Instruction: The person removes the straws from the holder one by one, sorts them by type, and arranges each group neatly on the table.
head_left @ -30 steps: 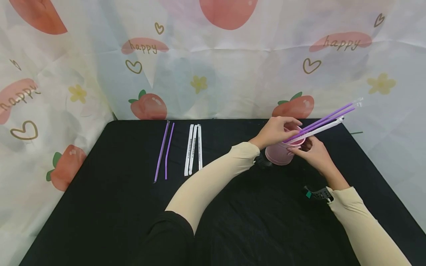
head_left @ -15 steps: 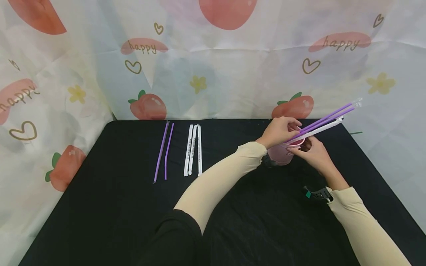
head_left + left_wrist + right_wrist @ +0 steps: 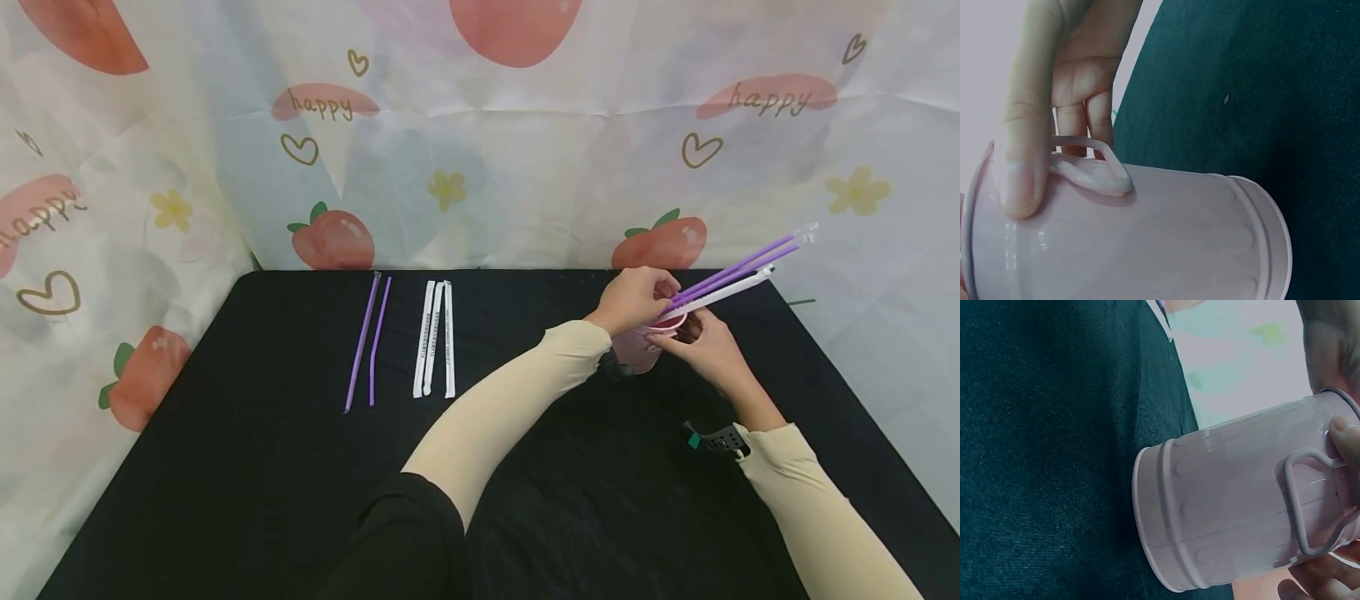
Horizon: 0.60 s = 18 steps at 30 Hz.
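Toward the table's right stands a small pink bucket (image 3: pixel 637 350) with a wire handle (image 3: pixel 1094 172). Two purple straws (image 3: pixel 750 265) and a white-wrapped straw (image 3: pixel 723 293) slant out over its rim to the right. My left hand (image 3: pixel 633 296) is at the mouth, its thumb and curled fingers around the lower part of these straws; the exact contact is partly hidden. With thumb in front and fingers behind, my right hand (image 3: pixel 708 346) grips the bucket near its rim. In the right wrist view, the bucket (image 3: pixel 1235 506) shows its side handle between the right thumb and fingers.
Two purple straws (image 3: pixel 362 343) lie on the black-covered table (image 3: pixel 247 467) at left. Several white-wrapped straws (image 3: pixel 432 338) lie beside them. A patterned curtain (image 3: pixel 510 167) hangs behind the table.
My left hand has shifted slightly right, farther over the bucket's mouth and along the straws. The straws' outer ends and my right hand stay almost where they were.
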{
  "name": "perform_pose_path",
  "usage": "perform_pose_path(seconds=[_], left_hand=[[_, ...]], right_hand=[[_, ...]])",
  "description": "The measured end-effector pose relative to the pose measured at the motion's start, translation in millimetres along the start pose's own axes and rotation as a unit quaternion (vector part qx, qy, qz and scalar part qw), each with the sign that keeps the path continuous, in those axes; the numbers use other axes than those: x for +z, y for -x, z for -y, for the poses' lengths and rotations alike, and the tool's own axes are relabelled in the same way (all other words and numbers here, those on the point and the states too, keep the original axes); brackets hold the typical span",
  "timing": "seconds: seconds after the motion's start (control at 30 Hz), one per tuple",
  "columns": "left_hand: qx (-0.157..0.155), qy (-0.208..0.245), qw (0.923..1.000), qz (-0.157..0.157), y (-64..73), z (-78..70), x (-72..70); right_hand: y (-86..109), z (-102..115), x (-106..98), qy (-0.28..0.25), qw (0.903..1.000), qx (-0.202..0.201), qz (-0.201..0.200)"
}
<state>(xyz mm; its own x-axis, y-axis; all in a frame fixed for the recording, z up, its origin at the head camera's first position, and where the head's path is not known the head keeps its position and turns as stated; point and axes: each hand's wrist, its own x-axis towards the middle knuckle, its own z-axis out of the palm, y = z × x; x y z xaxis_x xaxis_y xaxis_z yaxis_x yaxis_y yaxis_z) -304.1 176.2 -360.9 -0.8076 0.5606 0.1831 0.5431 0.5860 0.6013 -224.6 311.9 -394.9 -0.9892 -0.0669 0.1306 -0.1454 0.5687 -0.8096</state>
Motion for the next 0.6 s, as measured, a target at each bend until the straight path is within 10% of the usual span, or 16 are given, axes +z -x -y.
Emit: perform_pose_path(seconds=[0.6], left_hand=[[-0.011,-0.027,0.9996,0.001,0.2,-2.0,2.4]], right_hand=[[-2.4,-4.4,0.0,0.013,0.9999,0.002,-0.003]])
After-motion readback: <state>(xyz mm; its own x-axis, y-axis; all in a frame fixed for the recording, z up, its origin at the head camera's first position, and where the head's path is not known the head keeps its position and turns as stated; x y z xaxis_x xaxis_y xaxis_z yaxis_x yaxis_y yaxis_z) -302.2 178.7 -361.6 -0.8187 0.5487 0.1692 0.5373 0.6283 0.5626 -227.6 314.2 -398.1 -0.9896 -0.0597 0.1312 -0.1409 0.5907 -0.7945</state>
